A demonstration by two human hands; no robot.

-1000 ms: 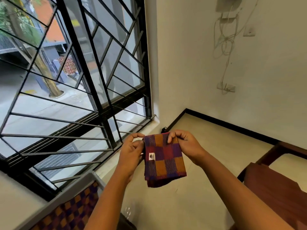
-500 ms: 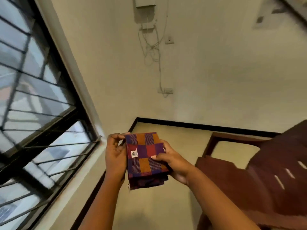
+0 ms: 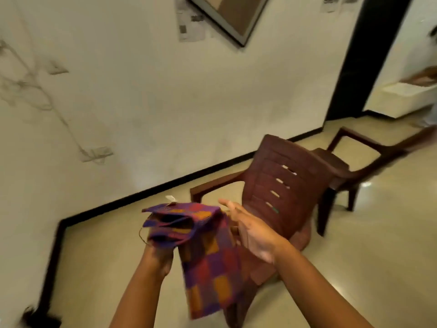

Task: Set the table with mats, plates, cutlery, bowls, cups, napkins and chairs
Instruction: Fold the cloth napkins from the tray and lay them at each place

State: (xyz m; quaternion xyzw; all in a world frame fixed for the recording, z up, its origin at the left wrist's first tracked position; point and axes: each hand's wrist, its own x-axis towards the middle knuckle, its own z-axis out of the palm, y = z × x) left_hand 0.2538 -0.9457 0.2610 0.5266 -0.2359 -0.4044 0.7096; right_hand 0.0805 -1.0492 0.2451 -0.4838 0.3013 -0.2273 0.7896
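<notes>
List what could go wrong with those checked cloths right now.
1. One checked cloth hangs loose off the folded stack; it may slide to the floor.
2. Only the left hand seems to grip the stack from below, while the right hand is flat and open beside it, so the stack could fan out or drop.
3. The brown chair stands close ahead; the trailing cloth might snag it.
</notes>
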